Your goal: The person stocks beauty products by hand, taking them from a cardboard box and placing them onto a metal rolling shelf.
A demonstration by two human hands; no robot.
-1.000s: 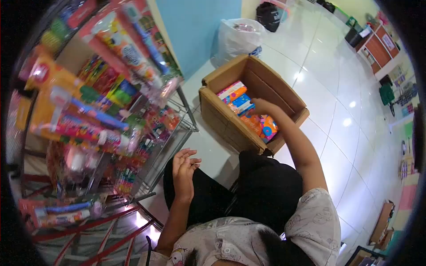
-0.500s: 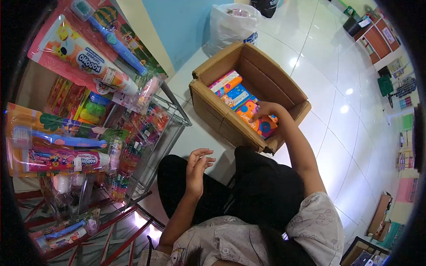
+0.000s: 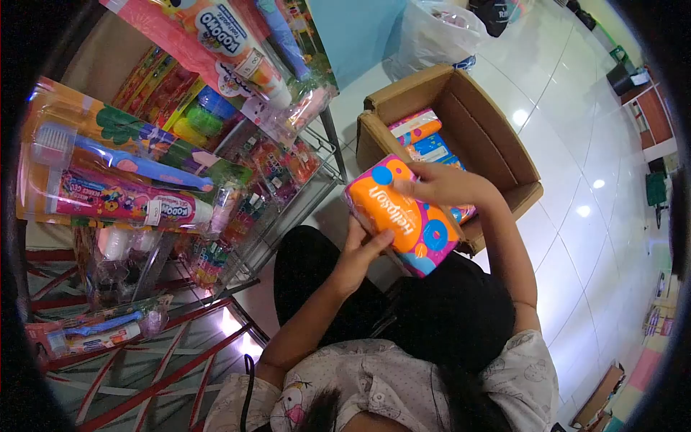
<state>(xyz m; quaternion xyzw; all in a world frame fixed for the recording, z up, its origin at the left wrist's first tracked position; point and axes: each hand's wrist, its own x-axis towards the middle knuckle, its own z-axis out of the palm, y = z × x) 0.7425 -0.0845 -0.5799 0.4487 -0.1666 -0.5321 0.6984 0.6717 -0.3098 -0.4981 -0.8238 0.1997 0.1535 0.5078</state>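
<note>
An orange, pink and blue tissue pack (image 3: 410,227) with white lettering is held over my lap, in front of the cardboard box. My left hand (image 3: 358,253) grips its lower left edge, thumb on the printed face. My right hand (image 3: 445,184) holds its upper edge, the fingers bent over the top. Behind the pack, the open cardboard box (image 3: 497,137) stands on the floor with more packs inside. An orange and pink pack (image 3: 415,128) and a blue pack (image 3: 432,149) show there; the rest are partly hidden by my right hand and forearm.
On my left a wire rack (image 3: 324,144) carries hanging toothbrush and toothpaste sets (image 3: 129,169) in clear packaging. A white plastic bag (image 3: 435,39) stands beyond the box against the blue wall. White floor tiles (image 3: 561,180) stretch to the right.
My right hand has come out of the box with the tissue pack, towards my lap. My left hand, empty before, now holds the pack too. The view has shifted.
</note>
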